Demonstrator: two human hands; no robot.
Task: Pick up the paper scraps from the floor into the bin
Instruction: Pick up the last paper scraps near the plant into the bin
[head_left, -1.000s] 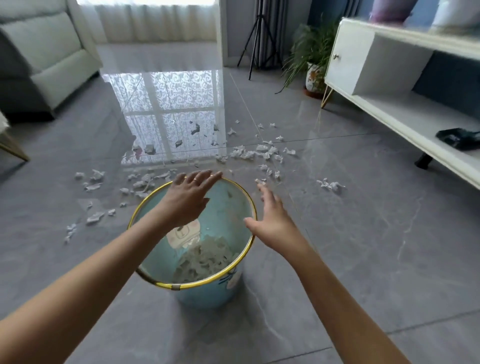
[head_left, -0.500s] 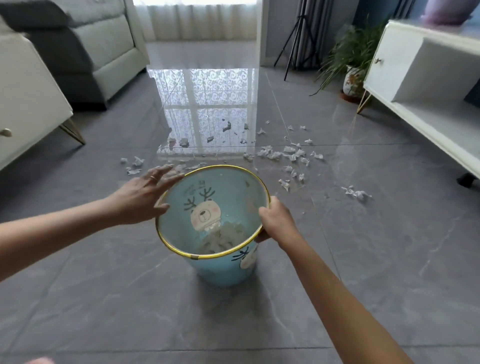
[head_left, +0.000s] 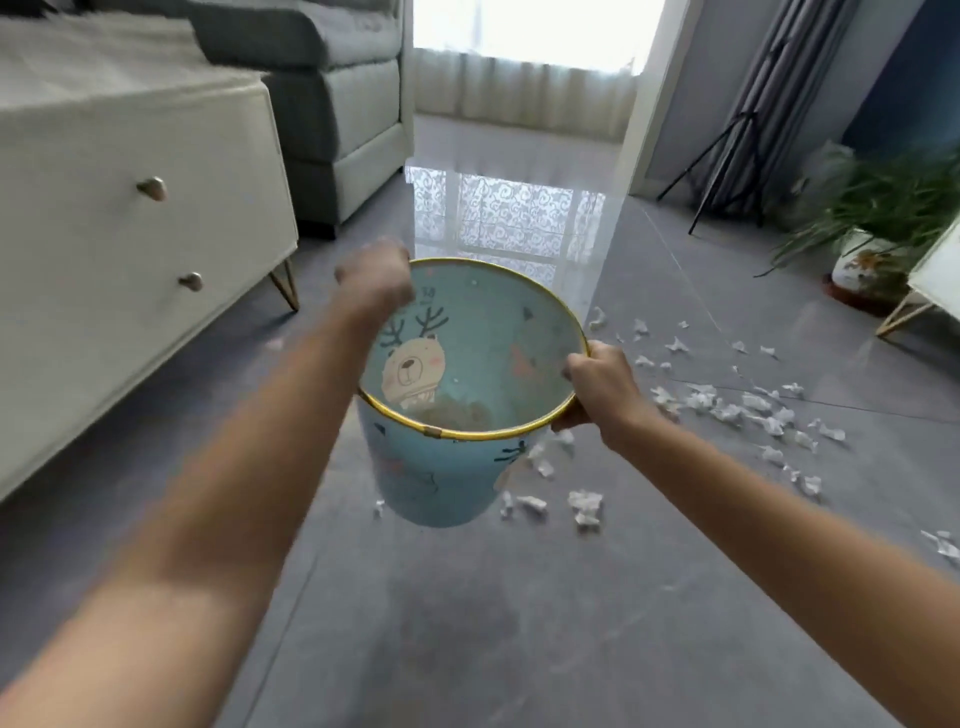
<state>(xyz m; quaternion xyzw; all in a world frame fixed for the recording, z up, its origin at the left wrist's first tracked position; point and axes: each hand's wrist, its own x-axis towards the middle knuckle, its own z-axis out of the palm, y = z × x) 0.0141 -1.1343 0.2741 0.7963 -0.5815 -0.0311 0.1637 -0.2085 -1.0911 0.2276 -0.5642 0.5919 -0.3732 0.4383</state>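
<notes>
A person's right hand (head_left: 597, 389) grips the gold-trimmed rim of a round pale-blue plastic bin (head_left: 441, 467) at centre frame, fingers curled over the right-hand edge. The left hand (head_left: 371, 283), badly blurred, sits at the rim's upper left with fingers that look curled; whether it actually holds the rim cannot be told. The bin, printed with a cartoon antlered bear, tips its mouth toward the camera, and it is hard to say whether its base rests on the glossy grey tiled floor (head_left: 467, 623) or hangs just above it. A small heap of crumpled white paper (head_left: 460, 413) lies at the bottom inside.

Most of the job lies outside the bin. Torn white paper scraps (head_left: 727, 410) are scattered across the floor to the right of the frame, well apart from one another, and a looser cluster of scraps (head_left: 584, 506) sits just beside the bin's base at lower right.

The step in hand appears to be shifting the bin rather than gathering. The next move likely calls for setting it down upright near the thickest patch at right, then freeing at least one hand to pinch up the small, light pieces — they should crush easily and may slide on the polished tile.

A white two-drawer cabinet with brass knobs (head_left: 130, 234) fills the left of the frame, a grey sofa (head_left: 322, 104) stands behind it, and a potted green plant (head_left: 883, 218) sits at the right edge.
</notes>
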